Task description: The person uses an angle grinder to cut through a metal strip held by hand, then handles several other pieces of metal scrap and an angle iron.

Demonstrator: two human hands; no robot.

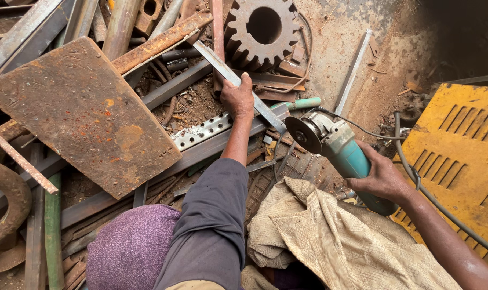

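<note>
Head view, looking straight down on a scrap heap.

Left hand (237, 98), upper centre of frame: closed over a flat steel strip (238, 86) that runs diagonally from upper centre down toward the right. Palm presses down, fingers wrap the far edge; this pins the strip against the metal beneath, apparently so that it cannot shift. Left arm comes up from lower centre, sleeve dark grey, elbow bent, forearm nearly vertical in the picture.

Right hand (382, 177), right of centre: gripped around the rear body of a teal angle grinder (338, 145). The grinder's disc (304, 134) sits just beside the lower end of the strip; contact cannot be told. Wrist is cocked so the tool angles up-left toward the strip. Its cable (410, 172) trails back past the wrist to the lower right.

Surroundings: rusty plate (83, 115) at left, large gear (263, 29) at top centre, perforated bracket (204, 130) just below the left hand, yellow slotted panel (459, 156) at right edge, tan cloth (330, 236) at lower centre, purple knit fabric (131, 247) at lower left.
</note>
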